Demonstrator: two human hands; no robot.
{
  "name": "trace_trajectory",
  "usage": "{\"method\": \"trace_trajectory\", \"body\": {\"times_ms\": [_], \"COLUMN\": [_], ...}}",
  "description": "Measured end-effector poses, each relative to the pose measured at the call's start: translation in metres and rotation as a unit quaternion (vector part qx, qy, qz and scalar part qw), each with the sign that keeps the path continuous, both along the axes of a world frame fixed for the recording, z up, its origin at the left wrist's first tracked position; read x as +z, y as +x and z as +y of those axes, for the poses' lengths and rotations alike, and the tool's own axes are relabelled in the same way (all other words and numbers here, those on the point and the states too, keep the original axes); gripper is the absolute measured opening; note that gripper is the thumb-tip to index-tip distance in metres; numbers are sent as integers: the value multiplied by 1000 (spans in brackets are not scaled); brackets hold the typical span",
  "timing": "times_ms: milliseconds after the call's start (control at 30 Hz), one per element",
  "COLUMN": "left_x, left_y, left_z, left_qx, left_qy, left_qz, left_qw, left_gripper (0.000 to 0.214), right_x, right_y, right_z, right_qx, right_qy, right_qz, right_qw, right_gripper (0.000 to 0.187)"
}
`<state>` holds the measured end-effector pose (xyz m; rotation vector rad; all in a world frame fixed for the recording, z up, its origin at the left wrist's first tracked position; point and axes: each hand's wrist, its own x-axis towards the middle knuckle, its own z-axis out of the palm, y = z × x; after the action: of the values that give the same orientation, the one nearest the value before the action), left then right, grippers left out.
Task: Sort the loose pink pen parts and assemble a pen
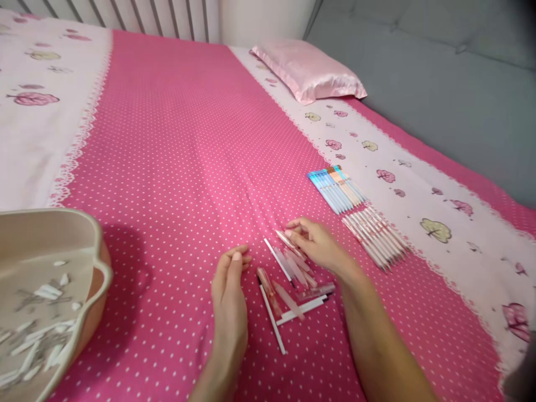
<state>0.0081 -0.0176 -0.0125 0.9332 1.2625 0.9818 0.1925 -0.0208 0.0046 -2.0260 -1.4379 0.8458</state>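
Note:
My left hand [230, 290] is just left of a loose pile of pen parts, its fingers slightly bent and nothing in it. At the pile's upper right is my right hand [316, 243], fingers loosely apart, with the thumb beside a pink pen barrel [287, 241]. I cannot tell whether it touches the barrel. The pile has several clear pink barrels and caps [288, 301], plus thin white refills with dark tips; one white refill [273, 321] lies closest to my left hand.
A beige basin [98, 240] at the left holds many small white pieces. On the right are a row of blue and peach pens [337, 190] and a row of pink-patterned pens [374, 237]. A pink pillow [310, 70] lies at the back, near a grey padded headboard [427, 84].

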Motion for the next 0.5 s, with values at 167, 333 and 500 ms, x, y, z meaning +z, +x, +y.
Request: {"method": "trace_trajectory", "body": {"times_ms": [167,333,500], "left_x": [4,14,22], "left_y": [8,13,16], "left_z": [-9,-20,-25], "left_qx": [-46,-46,-78], "left_qy": [32,76,62], "left_qz": [41,116,153], "left_qw": [998,989,983], "left_gripper": [35,34,43], "right_x": [15,20,12], "right_y": [10,-5,-21], "right_z": [-20,-28,-22], "right_qx": [37,115,94], "right_qy": [-23,-84,-66], "right_qz": [-50,-119,-115], "right_qw": [998,983,987], "right_gripper": [46,89,81]}}
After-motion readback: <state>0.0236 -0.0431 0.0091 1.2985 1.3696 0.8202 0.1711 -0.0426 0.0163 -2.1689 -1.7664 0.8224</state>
